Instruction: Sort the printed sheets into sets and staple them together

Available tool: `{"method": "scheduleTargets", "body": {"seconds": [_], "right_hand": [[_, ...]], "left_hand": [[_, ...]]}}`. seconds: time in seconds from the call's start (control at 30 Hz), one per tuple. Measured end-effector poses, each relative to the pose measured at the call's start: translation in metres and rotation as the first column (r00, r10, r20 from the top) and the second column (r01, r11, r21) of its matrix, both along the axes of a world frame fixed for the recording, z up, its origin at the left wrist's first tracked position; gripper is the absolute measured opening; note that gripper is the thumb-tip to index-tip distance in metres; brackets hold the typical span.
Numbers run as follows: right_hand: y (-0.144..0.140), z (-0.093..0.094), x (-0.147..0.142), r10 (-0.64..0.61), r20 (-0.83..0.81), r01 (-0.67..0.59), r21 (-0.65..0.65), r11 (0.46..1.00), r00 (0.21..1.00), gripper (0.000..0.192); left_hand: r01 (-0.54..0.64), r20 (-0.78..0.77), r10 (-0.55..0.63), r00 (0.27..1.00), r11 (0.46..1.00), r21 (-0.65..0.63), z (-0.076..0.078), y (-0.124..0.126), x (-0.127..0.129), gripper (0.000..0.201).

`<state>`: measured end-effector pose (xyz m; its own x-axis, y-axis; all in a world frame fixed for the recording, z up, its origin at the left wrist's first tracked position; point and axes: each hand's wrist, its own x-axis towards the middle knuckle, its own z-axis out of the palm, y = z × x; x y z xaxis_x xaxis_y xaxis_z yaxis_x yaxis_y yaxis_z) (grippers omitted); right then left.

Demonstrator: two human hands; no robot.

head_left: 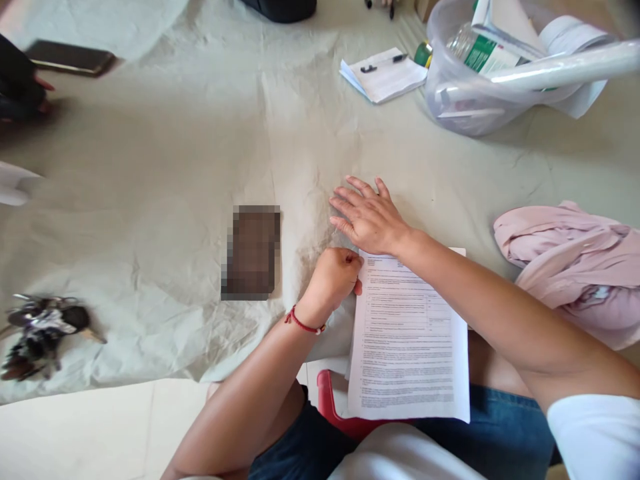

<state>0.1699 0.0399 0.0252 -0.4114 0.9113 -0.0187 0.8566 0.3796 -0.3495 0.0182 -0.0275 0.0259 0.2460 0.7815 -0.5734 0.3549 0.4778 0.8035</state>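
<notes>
Printed sheets of paper (410,333), dense with small text, lie partly on the table edge and hang over my lap. My left hand (337,277), with a red string bracelet at the wrist, is closed at their upper left corner; its fingertips are partly hidden. My right hand (373,217) is spread palm down on the cloth just above the sheets' top edge, fingers apart and holding nothing. That forearm crosses over the upper right of the sheets. Left of my hands lies a dark rectangular object (253,253), blurred by pixelation.
A wrinkled cloth (175,167) covers the table. A plastic tub (470,100) with a bottle and papers stands upper right, beside a notepad (385,77) with a pen. Pink fabric (565,260) lies right, keys (45,333) lower left, a phone (73,58) upper left.
</notes>
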Motion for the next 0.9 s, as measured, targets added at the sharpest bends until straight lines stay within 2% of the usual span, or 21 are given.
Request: {"method": "scheduleTargets", "body": {"seconds": [0.2,0.37,0.57,0.7,0.8,0.9], "right_hand": [[-0.004,-0.006,-0.002,0.011,0.011,-0.011,0.060,0.998,1.000,0.054],[0.001,-0.001,0.001,0.046,0.010,-0.046,0.017,0.999,0.999,0.057],[0.010,0.002,0.006,0.113,-0.062,-0.114,-0.008,0.993,0.992,0.060],[0.022,0.001,0.010,0.069,-0.072,-0.071,-0.017,0.997,0.995,0.064],[0.029,0.013,0.019,0.023,-0.095,-0.022,0.015,1.000,0.995,0.066],[0.017,0.039,0.035,-0.071,-0.248,0.105,0.129,0.986,0.966,0.066]], "left_hand": [[-0.005,-0.017,0.006,1.000,0.999,0.034,0.001,-0.003,0.000,0.041],[0.015,-0.034,-0.012,0.999,0.998,0.069,0.002,-0.002,0.000,0.042],[0.029,-0.027,-0.028,0.999,0.998,0.047,-0.001,-0.003,-0.003,0.038],[0.055,-0.044,-0.054,0.998,0.998,0.036,0.001,-0.005,-0.004,0.033],[0.086,-0.039,-0.085,0.996,0.996,0.009,0.010,-0.011,-0.007,0.033],[0.129,0.010,-0.129,0.992,0.992,-0.009,0.020,-0.019,-0.013,0.032]]}}
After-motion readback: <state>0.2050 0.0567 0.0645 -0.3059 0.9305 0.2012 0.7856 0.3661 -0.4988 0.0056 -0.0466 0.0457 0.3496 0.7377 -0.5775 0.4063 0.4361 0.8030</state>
